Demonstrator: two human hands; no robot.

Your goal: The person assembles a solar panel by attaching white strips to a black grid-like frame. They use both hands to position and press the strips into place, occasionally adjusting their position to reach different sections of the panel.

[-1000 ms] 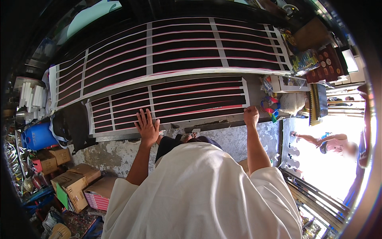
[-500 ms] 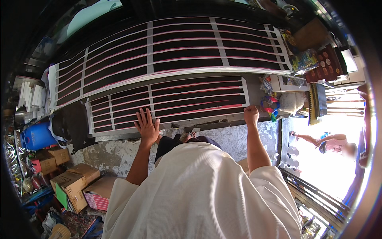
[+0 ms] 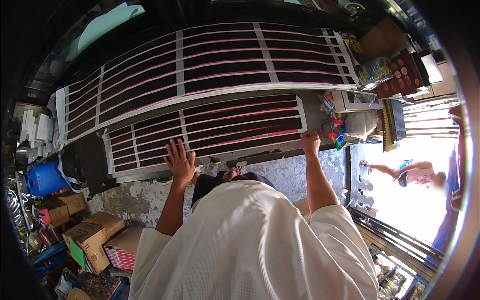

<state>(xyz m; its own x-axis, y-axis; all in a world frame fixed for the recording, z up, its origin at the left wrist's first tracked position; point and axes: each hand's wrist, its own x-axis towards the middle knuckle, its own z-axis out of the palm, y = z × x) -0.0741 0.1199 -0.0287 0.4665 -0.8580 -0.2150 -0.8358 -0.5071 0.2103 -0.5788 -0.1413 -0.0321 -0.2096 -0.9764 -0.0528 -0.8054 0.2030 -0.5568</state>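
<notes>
A long sheet [image 3: 225, 131] printed with black bands, thin white and pink lines between them, lies along the near edge of the work surface. My left hand [image 3: 181, 162] rests on its near edge, fingers spread and flat, holding nothing. At the sheet's near right corner, my right hand [image 3: 310, 142] is closed, with thumb and fingers pinched on the white margin. The fingertips there are partly hidden. Beyond, a larger stack of similar banded sheets [image 3: 217, 57] lies on a raised surface, its white edges showing along the front.
Colourful ribbons [image 3: 333, 132] and a white box [image 3: 356, 101] lie right of the sheet. On the left are a dark cloth or bag [image 3: 87, 162], a blue drum [image 3: 45, 177] and cardboard boxes [image 3: 87, 240]. Outside at right, a person [image 3: 420, 175] is in bright light.
The whole view has shifted slightly, so the sheets appear a little further left. Both hands keep nearly the same places on the smaller sheet.
</notes>
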